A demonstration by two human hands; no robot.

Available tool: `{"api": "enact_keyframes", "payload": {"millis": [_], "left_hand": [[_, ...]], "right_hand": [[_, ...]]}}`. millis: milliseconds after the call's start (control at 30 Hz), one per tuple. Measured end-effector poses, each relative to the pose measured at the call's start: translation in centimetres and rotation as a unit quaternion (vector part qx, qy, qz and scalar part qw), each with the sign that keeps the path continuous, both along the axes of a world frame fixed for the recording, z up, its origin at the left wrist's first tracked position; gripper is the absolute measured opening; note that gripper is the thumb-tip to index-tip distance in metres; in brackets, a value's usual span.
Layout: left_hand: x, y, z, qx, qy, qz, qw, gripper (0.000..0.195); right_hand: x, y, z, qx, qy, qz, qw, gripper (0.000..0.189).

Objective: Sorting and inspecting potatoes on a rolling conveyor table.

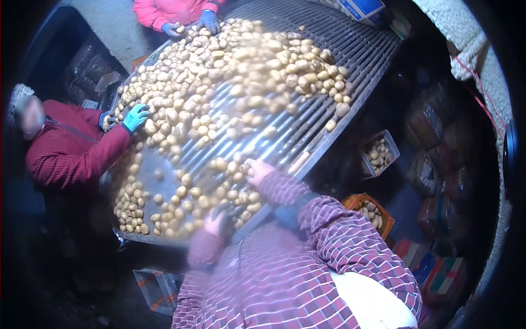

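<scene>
Many potatoes (pixel 176 94) lie heaped and scattered over a sloping slatted metal sorting table (pixel 357 53). My right hand (pixel 259 172), reaching over its near right part, has its fingers around a potato (pixel 247 169). Nearer my body, my left hand (pixel 215 220) is low among the loose potatoes (pixel 204 201) by the near edge. A dark glove seems to cover part of it, and blur hides whether its fingers hold anything. Both my sleeves are checked.
A person in a dark red jacket (pixel 74 144) works at the left edge, a light-blue glove (pixel 135 117) on the potatoes. Another in a pink jacket (pixel 172 12) stands at the far side. A white bin (pixel 396 150) and an orange crate (pixel 388 226) hold potatoes; a clear crate (pixel 154 290) stands below.
</scene>
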State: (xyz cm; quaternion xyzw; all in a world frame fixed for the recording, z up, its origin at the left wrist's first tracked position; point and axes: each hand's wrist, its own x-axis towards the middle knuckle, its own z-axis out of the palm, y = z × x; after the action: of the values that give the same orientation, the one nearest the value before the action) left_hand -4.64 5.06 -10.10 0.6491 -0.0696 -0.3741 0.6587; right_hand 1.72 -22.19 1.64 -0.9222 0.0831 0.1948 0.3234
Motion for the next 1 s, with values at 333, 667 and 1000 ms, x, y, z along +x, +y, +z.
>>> {"api": "enact_keyframes", "payload": {"millis": [333,667,1000], "left_hand": [[-0.2,-4.3,13.7,-0.228,0.198,0.083,0.95,0.043],[1.3,-6.0,14.4,-0.099,0.052,0.151,0.982,0.024],[3.1,-5.1,18.4,-0.175,0.236,0.209,0.933,0.05]], "right_hand": [[3.4,-5.3,7.7,0.101,-0.028,-0.112,0.988,0.048],[4.9,-6.9,7.3,0.193,-0.028,0.044,0.98,0.044],[19.5,-4.8,5.0,-0.264,0.029,-0.074,0.961,0.057]]}}
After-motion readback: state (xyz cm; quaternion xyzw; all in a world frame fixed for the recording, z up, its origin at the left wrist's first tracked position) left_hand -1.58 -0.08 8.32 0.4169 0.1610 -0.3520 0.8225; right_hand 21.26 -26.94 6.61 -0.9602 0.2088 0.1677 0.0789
